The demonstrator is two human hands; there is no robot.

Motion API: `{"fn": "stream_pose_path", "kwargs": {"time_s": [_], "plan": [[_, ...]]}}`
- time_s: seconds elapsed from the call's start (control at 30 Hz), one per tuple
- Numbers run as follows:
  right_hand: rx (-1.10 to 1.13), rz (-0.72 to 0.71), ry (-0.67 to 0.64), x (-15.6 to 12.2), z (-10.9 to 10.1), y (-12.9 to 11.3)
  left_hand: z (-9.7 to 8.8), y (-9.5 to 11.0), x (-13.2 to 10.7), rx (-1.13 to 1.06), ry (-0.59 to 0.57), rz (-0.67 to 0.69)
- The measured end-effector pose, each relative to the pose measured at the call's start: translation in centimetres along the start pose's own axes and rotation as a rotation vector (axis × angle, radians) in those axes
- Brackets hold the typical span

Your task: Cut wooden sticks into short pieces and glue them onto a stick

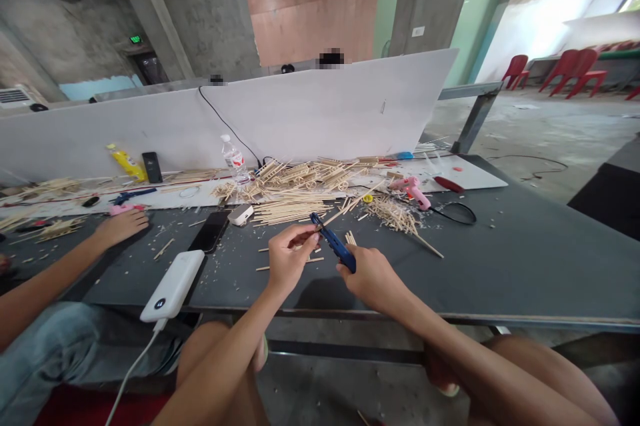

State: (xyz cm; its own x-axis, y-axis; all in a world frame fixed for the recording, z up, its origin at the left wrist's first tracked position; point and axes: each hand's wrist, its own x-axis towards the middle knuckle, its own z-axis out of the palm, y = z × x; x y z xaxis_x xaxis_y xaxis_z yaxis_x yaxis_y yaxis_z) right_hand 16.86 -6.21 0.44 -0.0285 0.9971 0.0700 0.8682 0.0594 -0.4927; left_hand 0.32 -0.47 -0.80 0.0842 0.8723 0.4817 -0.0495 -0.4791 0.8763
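Observation:
My right hand (373,276) is closed around the handles of blue cutting pliers (334,243), whose jaws point up and left. My left hand (290,256) pinches a thin wooden stick (331,218) that reaches into the jaws of the pliers. Both hands hover over the near part of the dark grey table (500,266). Just beyond them lie a bundle of straight sticks (290,211) and a built stick structure (305,176).
Another person's hand (120,226) rests on the table at left. A white power bank (173,285), a black phone (210,231), a pink glue gun (413,191), a water bottle (233,158) and a white divider board (300,113) are around. Red chairs (570,69) stand far right.

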Motion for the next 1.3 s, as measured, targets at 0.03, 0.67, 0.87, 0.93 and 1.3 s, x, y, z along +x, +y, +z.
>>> {"fn": "stream_pose_path", "kwargs": {"time_s": [0.03, 0.67, 0.87, 0.93, 1.3], "plan": [[0.001, -0.002, 0.002, -0.02, -0.03, -0.06, 0.03, 0.03, 0.03, -0.003, 0.010, 0.003], [0.127, -0.004, -0.027, -0.26, -0.47, -0.79, 0.81, -0.18, -0.28, 0.047, 0.163, -0.001], [0.120, -0.007, -0.032, -0.42, -0.41, -0.75, 0.66, -0.04, -0.39, 0.119, 0.145, 0.052], [0.112, -0.011, -0.028, -0.50, -0.39, -0.68, 0.69, -0.03, -0.48, 0.140, 0.141, 0.072], [0.044, -0.020, -0.007, -0.47, -0.35, -0.66, 0.70, -0.14, -0.13, 0.049, 0.126, -0.003]]}}
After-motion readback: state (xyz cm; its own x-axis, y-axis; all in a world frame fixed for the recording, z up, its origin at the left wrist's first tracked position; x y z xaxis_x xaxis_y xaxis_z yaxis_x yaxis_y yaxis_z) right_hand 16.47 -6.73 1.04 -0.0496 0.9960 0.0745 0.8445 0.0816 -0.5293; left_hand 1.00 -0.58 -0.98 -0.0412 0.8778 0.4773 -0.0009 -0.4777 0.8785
